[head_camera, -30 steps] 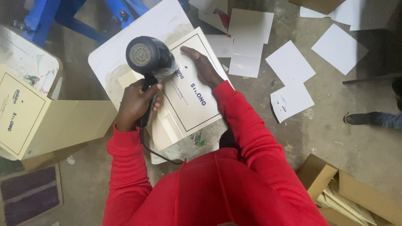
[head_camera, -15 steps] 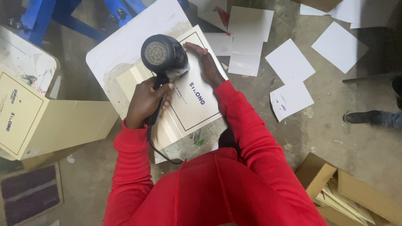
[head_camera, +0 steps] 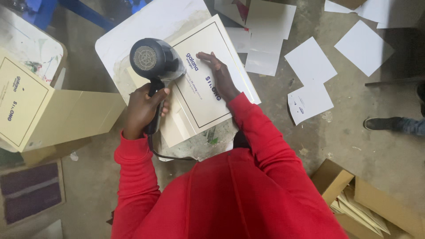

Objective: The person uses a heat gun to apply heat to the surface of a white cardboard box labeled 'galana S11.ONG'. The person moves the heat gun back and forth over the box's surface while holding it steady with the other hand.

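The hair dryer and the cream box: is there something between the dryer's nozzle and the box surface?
Nothing visible. The left hand holds the black hair dryer directly over the cream box, and the right hand lies flat on the box, beside the nozzle.

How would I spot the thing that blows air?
Find the white table above the red sleeves. A cream flat box lies on it, and the left hand grips the hair dryer over that box. It is the only black, round-headed thing among flat pale cards.
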